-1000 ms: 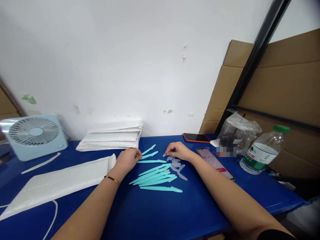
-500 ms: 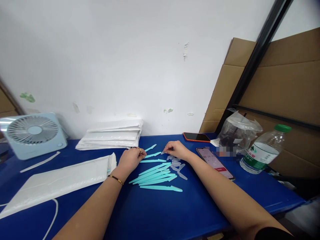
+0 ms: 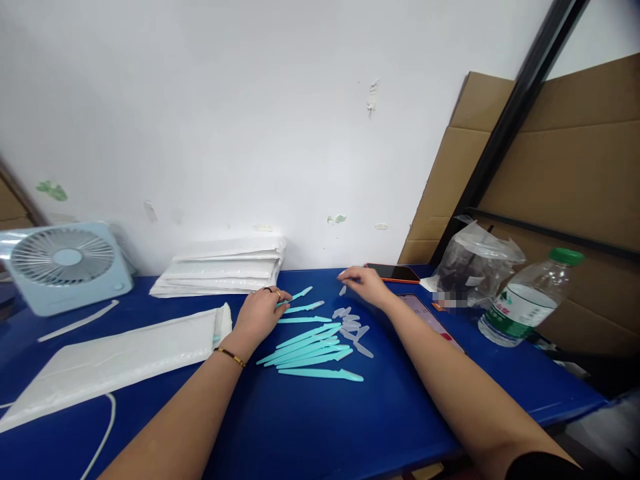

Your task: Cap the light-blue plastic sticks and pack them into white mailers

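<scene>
Several slim turquoise blade-like sticks point(image 3: 310, 348) lie fanned out on the blue table, with one more point(image 3: 320, 375) apart at the front. At the back, my left hand point(image 3: 261, 312) is closed at the handle end of the uppermost turquoise stick point(image 3: 302, 293). Two other sticks lie just below its fingertips. Small translucent caps point(image 3: 353, 323) form a loose pile beside the stick tips. My right hand point(image 3: 367, 285) hovers behind that pile, fingers slightly apart. A single translucent cap point(image 3: 343, 291) shows just under its fingertips, seemingly released.
White packets point(image 3: 220, 270) are stacked by the wall, and another packet point(image 3: 135, 353) lies left. A light-blue fan point(image 3: 67, 263) stands far left. To the right are two phones point(image 3: 395, 273) point(image 3: 435, 320), a bagged cup point(image 3: 473, 267) and a water bottle point(image 3: 525, 300).
My right hand has moved up and right, away from the second stick's tip, with its fingers loosening. The single cap has shifted the same way. My left hand has moved slightly up to the uppermost stick.
</scene>
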`<action>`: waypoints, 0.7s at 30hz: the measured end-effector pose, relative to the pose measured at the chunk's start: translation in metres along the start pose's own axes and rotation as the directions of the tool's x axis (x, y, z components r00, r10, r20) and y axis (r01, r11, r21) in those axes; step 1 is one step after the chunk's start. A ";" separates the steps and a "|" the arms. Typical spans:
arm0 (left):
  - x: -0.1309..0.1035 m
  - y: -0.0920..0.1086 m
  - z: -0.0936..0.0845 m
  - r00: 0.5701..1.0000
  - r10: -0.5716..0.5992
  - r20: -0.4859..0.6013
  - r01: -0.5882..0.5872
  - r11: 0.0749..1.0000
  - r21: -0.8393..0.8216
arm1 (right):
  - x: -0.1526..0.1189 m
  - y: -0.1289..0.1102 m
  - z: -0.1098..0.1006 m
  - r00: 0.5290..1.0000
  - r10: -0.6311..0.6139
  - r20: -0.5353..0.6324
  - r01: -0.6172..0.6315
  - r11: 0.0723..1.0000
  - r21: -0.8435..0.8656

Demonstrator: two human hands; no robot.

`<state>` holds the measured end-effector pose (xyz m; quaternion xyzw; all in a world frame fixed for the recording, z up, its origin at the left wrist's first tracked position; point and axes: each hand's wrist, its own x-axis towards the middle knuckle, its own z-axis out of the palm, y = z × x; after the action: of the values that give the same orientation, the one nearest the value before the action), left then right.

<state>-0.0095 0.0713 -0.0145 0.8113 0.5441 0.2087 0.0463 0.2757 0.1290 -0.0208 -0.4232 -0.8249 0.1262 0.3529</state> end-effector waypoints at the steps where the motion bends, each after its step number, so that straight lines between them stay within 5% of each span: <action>1: -0.001 0.002 -0.003 1.000 -0.002 0.005 0.003 1.000 -0.026 | -0.001 0.008 -0.006 0.999 0.030 -0.037 -0.032 0.998 -0.053; 7: -0.006 0.009 -0.007 0.981 0.071 0.182 -0.047 0.990 -0.134 | -0.003 0.019 -0.006 0.980 -0.056 0.193 0.086 0.984 -0.156; 15: -0.006 0.012 -0.004 0.980 -0.019 0.196 0.046 0.990 -0.132 | 0.000 0.012 0.004 0.969 0.183 0.168 -0.166 0.980 -0.112; 21: -0.004 0.010 -0.002 0.986 -0.094 0.138 0.108 0.989 -0.098 | -0.005 0.009 0.001 0.977 0.101 0.187 -0.080 0.990 -0.117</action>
<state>-0.0028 0.0629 -0.0111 0.7911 0.5686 0.1800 0.1358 0.2825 0.1306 -0.0280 -0.4646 -0.8407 0.1374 0.2418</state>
